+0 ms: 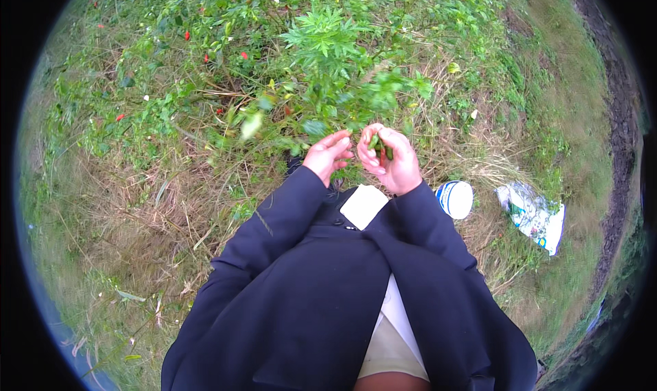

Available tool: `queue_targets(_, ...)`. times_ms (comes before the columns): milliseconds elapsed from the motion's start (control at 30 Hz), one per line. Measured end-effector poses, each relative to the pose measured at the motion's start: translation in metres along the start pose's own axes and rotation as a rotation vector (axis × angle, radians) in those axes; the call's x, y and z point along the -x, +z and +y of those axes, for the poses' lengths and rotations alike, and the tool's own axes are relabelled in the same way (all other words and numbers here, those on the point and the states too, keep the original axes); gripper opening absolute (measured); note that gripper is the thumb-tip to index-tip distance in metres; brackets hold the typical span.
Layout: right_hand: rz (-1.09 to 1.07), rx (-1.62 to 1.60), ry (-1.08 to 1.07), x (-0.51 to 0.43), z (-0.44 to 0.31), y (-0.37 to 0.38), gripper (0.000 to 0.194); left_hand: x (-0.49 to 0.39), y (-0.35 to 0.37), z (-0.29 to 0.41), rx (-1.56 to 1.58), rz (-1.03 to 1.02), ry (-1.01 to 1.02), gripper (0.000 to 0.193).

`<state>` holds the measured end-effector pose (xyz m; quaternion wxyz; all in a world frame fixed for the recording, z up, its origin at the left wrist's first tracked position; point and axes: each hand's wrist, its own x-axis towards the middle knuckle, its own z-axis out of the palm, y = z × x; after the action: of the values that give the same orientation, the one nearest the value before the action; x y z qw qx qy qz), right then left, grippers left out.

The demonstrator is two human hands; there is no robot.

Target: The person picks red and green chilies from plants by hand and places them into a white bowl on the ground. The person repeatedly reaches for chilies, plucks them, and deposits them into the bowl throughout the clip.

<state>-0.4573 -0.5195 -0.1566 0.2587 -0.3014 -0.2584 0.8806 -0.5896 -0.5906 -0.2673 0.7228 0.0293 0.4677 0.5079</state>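
My right hand (398, 160) is curled around several small chili peppers (379, 147), mostly green with a red one among them. Close beside it, my left hand (324, 157) has its thumb and forefinger tips near each other at the lower leaves. Whether anything is between those fingertips is too small to tell. Just beyond both hands, chili plants (380, 91) with blurred leaves fill the ground. Red chilies (187, 35) show among the foliage farther off to the left.
Right of my right sleeve, a white and blue plastic tub (456, 200) sits on the grass. Farther right lies a printed plastic bag (536, 216). A white square piece (364, 206) rests against my dark jacket (318, 298). Dry straw (154, 191) covers ground at left.
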Motion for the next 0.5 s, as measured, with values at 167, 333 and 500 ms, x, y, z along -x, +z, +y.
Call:
queue_targets(167, 0.146, 0.324, 0.043, -0.030, -0.006, 0.018, 0.025, 0.025, -0.043, -0.001, -0.196, 0.278, 0.273, 0.044)
queue_targets(333, 0.119, 1.240, -0.390, -0.074, 0.012, 0.030, 0.021, 0.016, -0.044, 0.016, -0.046, 0.284, 0.758, 0.049)
queue_targets(500, 0.101, 1.262, -0.365, -0.089, 0.021, 0.029, 0.024, 0.006, -0.033, 0.034, 0.015, 0.135, 0.606, 0.032)
